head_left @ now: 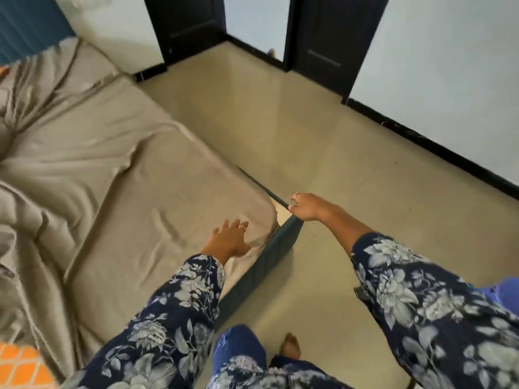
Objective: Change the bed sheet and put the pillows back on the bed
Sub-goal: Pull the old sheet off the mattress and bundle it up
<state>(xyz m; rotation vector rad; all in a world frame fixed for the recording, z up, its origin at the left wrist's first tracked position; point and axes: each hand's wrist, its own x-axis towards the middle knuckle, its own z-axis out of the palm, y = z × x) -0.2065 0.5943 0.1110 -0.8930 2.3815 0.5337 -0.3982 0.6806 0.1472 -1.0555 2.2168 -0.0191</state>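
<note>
- Two hands reach toward the near corner of a bed, seen from above through a head-worn camera; both arms wear dark blue sleeves (421, 299) printed with pale flowers.
- The left hand (229, 238) lies flat on the taupe fabric bed sheet (118, 153) just beside the mattress corner, its fingers (233, 224) straight and spread, a ring on one of them; they grip nothing.
- The right hand (304, 206) hovers at the tip of the dark teal upholstered bed frame (264, 265), its fingers (293, 204) loosely bent; whether they touch the frame or hold anything cannot be told from this angle.
- The sheet covers the mattress and wraps over the near corner, where a pale patch (280, 207) shows between sheet and frame; it lies smooth along the floor-side edge and rumpled in heavy folds toward the left.
- An orange checked cloth (21, 366) shows at the lower left edge, touching the bunched sheet.
- A blue panelled headboard (31, 23) stands at the upper left, beyond the bed.
- The beige tiled floor (323, 141) runs to white walls with a black skirting board (449, 155) and two dark doors (323, 32).
- A bare foot (290, 348) and blue jeans (238, 346) appear at the bottom, on the floor beside the frame.
</note>
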